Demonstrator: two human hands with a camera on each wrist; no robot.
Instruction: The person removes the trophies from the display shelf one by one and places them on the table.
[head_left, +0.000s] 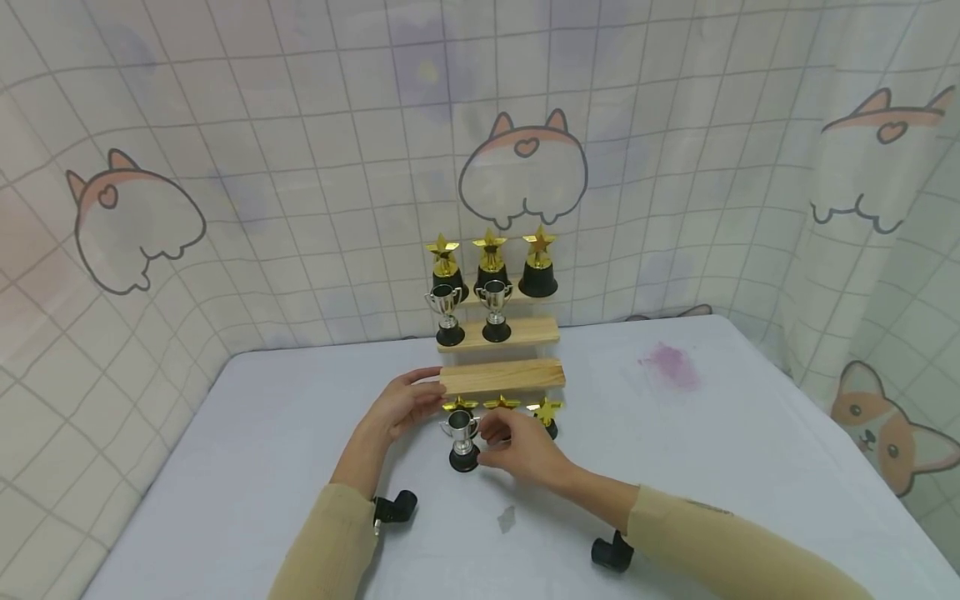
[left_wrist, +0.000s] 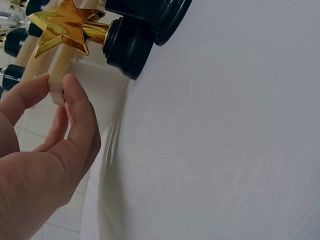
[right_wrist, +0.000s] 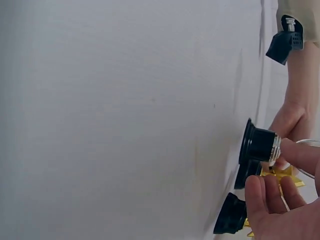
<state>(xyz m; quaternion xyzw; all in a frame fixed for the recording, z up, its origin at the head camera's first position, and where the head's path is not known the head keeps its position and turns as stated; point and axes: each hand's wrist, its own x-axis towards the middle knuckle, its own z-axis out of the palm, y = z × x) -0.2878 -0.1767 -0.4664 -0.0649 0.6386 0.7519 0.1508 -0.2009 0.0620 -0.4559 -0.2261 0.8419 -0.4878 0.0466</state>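
Note:
A tiered wooden display stand (head_left: 502, 377) stands against the back, with light wood boards. My left hand (head_left: 408, 404) pinches the left end of its lowest visible board (left_wrist: 58, 85) between thumb and fingertips. In front of the stand is a small silver trophy cup (head_left: 461, 433) with a black base, upright. My right hand (head_left: 525, 446) is at its right side, fingers curled, and pinches it near the handle and stem; the thumb (right_wrist: 297, 152) lies across the stem in the right wrist view. Gold star trophies (head_left: 547, 412) stand right behind, partly hidden by the hand.
Two silver trophy cups (head_left: 495, 312) sit on the middle board, leaving its right part bare. Three gold star trophies (head_left: 538, 262) stand on the top board. A white cloth (head_left: 712, 467) covers the table, and a gridded curtain (head_left: 315, 192) hangs behind.

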